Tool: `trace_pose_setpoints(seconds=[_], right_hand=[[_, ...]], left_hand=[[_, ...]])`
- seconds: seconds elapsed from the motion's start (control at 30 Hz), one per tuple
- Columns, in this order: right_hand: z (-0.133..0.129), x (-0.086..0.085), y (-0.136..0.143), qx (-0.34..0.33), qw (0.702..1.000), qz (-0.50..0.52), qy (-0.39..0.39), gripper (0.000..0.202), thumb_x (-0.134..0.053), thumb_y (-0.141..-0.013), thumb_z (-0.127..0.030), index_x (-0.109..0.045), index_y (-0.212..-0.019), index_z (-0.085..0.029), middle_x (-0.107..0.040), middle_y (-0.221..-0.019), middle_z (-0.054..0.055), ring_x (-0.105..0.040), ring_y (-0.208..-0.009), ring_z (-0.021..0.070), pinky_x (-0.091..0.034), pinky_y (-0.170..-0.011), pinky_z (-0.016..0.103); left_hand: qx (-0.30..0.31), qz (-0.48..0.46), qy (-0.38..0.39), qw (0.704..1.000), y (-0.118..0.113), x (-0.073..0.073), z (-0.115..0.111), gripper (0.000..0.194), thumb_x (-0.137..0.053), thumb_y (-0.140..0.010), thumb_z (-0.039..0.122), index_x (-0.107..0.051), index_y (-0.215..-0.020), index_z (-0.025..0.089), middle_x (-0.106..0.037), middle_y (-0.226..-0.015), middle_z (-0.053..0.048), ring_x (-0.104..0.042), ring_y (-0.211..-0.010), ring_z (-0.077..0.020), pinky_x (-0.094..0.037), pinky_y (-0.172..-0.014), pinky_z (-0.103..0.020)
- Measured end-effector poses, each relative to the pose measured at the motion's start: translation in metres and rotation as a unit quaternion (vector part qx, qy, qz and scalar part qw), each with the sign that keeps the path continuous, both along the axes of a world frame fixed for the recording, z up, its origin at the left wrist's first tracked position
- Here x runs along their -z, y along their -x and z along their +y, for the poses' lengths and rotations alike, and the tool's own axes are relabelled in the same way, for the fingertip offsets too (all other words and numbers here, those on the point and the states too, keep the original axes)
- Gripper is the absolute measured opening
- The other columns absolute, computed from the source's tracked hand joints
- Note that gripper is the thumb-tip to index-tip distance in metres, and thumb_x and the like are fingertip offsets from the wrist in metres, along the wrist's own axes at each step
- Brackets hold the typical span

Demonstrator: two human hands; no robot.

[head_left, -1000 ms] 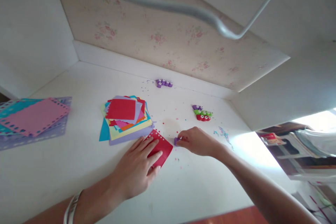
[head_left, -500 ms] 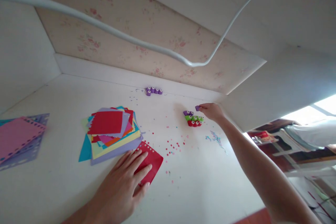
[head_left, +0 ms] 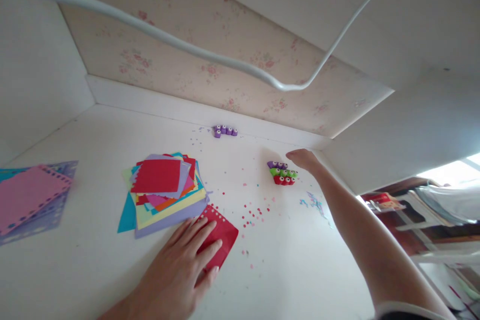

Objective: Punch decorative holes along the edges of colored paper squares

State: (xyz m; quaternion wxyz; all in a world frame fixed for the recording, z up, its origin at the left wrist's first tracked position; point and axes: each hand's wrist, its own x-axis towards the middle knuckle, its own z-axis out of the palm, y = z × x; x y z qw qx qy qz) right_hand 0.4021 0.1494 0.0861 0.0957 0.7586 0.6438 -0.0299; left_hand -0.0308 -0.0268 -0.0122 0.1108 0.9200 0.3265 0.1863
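Observation:
My left hand [head_left: 183,265] lies with spread fingers on a red paper sheet [head_left: 226,235] with holes punched along one edge. Up and to the right, my right hand [head_left: 303,158] hovers beside a cluster of small punches; its fingertips are small in view, and whether they hold anything is hidden. The cluster has a row of purple punches [head_left: 276,165], a row of green punches [head_left: 284,173] and a row of red punches [head_left: 285,180]. Several more purple punches [head_left: 226,131] stand near the back wall.
A pile of coloured paper [head_left: 157,176] lies left of centre. Pink paper [head_left: 30,195] rests on purple sheets at the far left. Punched confetti [head_left: 253,212] is scattered over the white table [head_left: 300,270]. A white cable [head_left: 210,56] crosses above; a cluttered shelf stands right.
The purple punch that was in my right hand now stands at the end of the purple row in the cluster. The view has shifted slightly. My left hand stays on the red paper.

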Motion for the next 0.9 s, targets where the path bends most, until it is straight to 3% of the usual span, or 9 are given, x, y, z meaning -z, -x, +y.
trace_pose_setpoints(seconds=[0.1, 0.2, 0.27, 0.43, 0.6, 0.73, 0.9], right_hand=[[0.009, -0.009, 0.016, 0.022, 0.999, -0.016, -0.029, 0.043, -0.036, -0.095, -0.029, -0.073, -0.107, -0.013, -0.069, -0.111, 0.02, -0.064, -0.101, 0.0277, -0.043, -0.076, 0.032], [0.027, -0.008, 0.048, -0.005, 0.999, 0.0, -0.035, 0.038, -0.04, -0.093, -0.03, -0.073, -0.109, -0.02, -0.071, -0.111, 0.012, -0.065, -0.101, 0.0268, -0.045, -0.08, 0.031], [0.042, -0.001, 0.077, -0.041, 0.998, 0.021, -0.033, 0.036, -0.042, -0.092, -0.03, -0.073, -0.109, -0.022, -0.07, -0.116, 0.008, -0.064, -0.105, 0.0257, -0.045, -0.086, 0.03], [0.077, 0.021, 0.149, -0.12, 0.989, 0.077, -0.043, 0.042, -0.042, -0.094, -0.03, -0.058, -0.132, -0.023, -0.063, -0.13, 0.004, -0.058, -0.118, 0.0228, -0.041, -0.099, 0.029], [0.095, 0.039, 0.206, -0.172, 0.976, 0.113, -0.067, 0.047, -0.039, -0.097, -0.028, -0.045, -0.142, -0.016, -0.05, -0.143, 0.012, -0.049, -0.128, 0.0246, -0.036, -0.105, 0.032], [0.094, 0.048, 0.228, -0.187, 0.971, 0.128, -0.083, 0.04, -0.035, -0.097, -0.019, -0.054, -0.132, -0.015, -0.053, -0.138, 0.015, -0.051, -0.123, 0.0253, -0.035, -0.104, 0.036], [0.078, 0.053, 0.225, -0.204, 0.961, 0.155, -0.107, 0.031, -0.04, -0.097, -0.022, -0.062, -0.118, -0.016, -0.058, -0.128, 0.014, -0.055, -0.115, 0.0231, -0.04, -0.098, 0.033]], left_hand=[[0.001, 0.01, -0.003, 1.0, 0.0, -0.001, 0.0, 0.044, -0.048, -0.095, 0.044, -0.048, -0.139, 0.036, -0.045, -0.149, -0.003, -0.043, -0.135, -0.0277, -0.038, -0.11, -0.05], [0.003, 0.02, -0.009, 1.0, 0.0, -0.002, 0.0, 0.045, -0.048, -0.095, 0.044, -0.049, -0.139, 0.036, -0.046, -0.148, -0.004, -0.043, -0.135, -0.0281, -0.04, -0.108, -0.051], [0.002, 0.024, -0.011, 1.0, 0.0, -0.003, 0.0, 0.044, -0.049, -0.094, 0.043, -0.049, -0.138, 0.035, -0.046, -0.148, -0.004, -0.044, -0.134, -0.0281, -0.041, -0.108, -0.051], [0.002, 0.035, -0.012, 0.999, 0.0, -0.007, 0.002, 0.046, -0.055, -0.091, 0.04, -0.052, -0.136, 0.033, -0.05, -0.144, -0.005, -0.046, -0.132, -0.0286, -0.043, -0.107, -0.051], [0.012, 0.031, -0.035, 0.999, 0.001, -0.003, 0.004, 0.046, -0.056, -0.089, 0.038, -0.053, -0.134, 0.032, -0.051, -0.143, -0.005, -0.049, -0.13, -0.0284, -0.045, -0.106, -0.049], [0.012, 0.018, -0.062, 0.998, 0.003, 0.003, 0.006, 0.045, -0.057, -0.089, 0.038, -0.054, -0.133, 0.032, -0.053, -0.141, -0.006, -0.052, -0.127, -0.0289, -0.047, -0.103, -0.048], [0.014, 0.012, -0.096, 0.995, 0.001, -0.002, 0.007, 0.037, -0.055, -0.09, 0.03, -0.06, -0.126, 0.029, -0.058, -0.136, -0.006, -0.056, -0.123, -0.0262, -0.049, -0.102, -0.045]])
